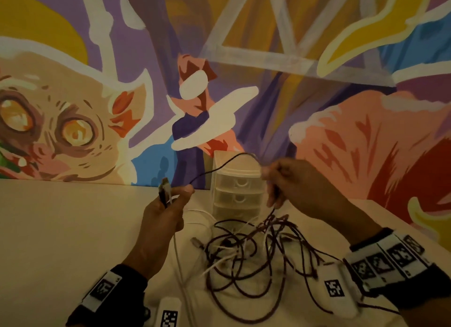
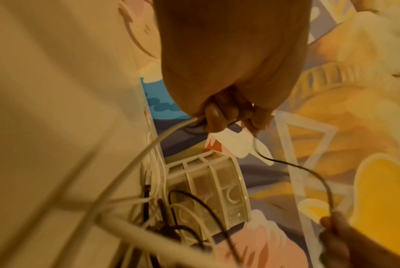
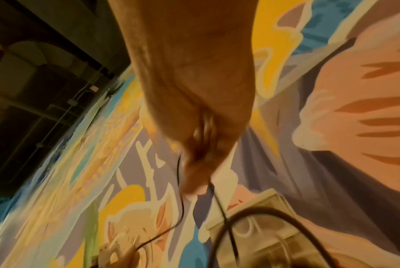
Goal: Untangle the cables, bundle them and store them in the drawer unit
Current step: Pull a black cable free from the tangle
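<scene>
Dark cable [image 1: 220,164] arcs in the air in front of the drawer unit [image 1: 238,187], strung betw. both hands. Left hand [image 1: 168,210], left of the unit, has fingers curled round the cable end plus connectors and a white cable [image 1: 176,248]. Right hand [image 1: 286,180], just right of the unit's top, pinches the dark strand where it drops into the tangle [image 1: 256,251], which lies on the table [image 1: 61,229] in front of the unit. Judgement: cables are light, limp, a bit springy, prone to snag; best held near the plug, strand fed slowly thru loops w/o yanking. Drawers look closed.
</scene>
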The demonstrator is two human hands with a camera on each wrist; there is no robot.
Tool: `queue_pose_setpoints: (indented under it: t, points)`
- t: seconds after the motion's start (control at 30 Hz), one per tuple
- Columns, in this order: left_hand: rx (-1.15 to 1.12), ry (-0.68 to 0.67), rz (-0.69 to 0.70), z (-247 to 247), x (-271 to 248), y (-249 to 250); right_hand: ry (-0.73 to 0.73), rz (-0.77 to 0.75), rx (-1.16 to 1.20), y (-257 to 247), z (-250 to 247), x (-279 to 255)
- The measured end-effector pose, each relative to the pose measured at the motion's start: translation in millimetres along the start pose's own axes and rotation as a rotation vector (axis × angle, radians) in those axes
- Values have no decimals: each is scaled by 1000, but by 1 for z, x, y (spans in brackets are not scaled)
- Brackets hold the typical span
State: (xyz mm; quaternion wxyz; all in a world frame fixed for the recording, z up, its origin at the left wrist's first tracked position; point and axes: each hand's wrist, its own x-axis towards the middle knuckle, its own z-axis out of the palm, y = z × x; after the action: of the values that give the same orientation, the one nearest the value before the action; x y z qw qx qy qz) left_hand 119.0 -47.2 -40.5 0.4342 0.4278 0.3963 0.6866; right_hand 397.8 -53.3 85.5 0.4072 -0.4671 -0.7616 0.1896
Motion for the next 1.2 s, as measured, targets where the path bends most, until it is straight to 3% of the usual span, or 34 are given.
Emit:
queue_pose_setpoints:
  t: [0.03, 0.07, 0.13, 0.17, 0.23, 0.3, 0.37, 0.53, 0.67, 0.73, 0.8, 0.93, 1.03, 1.13, 1.2]
  points:
    - [-18, 25, -8, -3, 2, 0, -87, -1, -53, 1, 2, -2]
    - [-21, 38, -13, -6, 4, 0, -61, -31, -59, 1, 1, -2]
    - [-8, 37, -11, -9, 5, 0, 226, -103, 71, 0, -10, 3]
    - [-4, 19, -8, -8, 4, 0, 298, -128, 171, -3, -14, 5]
    - [20, -46, -5, -4, -1, 2, 175, -107, 245, -7, -5, 2]
    - [67, -103, -19, 3, -6, 2, -30, -25, 144, -1, 22, -7]
    - [118, -156, -38, 7, -10, 2, -109, 34, 169, 6, 46, -17]
    - [214, -218, -79, 13, -18, 6, -49, 158, 314, 12, 76, -28]
    - [32, -285, -132, 14, -18, 9, -3, 175, 283, 13, 78, -27]
    - [77, -307, -101, 16, -19, 9, -47, 170, 298, 13, 78, -27]
    - [178, -265, -51, 18, -22, 7, -122, 182, 253, 16, 82, -30]
    - [137, -52, 14, 14, -17, 6, -295, 150, -84, 42, 78, -39]
    - [90, 101, 37, 6, -9, 9, -315, 168, -243, 57, 67, -43]
    - [50, 152, 33, 4, -7, 9, -344, 207, -335, 57, 61, -42]
    - [58, 152, 28, 6, -9, 9, -240, 194, -250, 51, 54, -38]
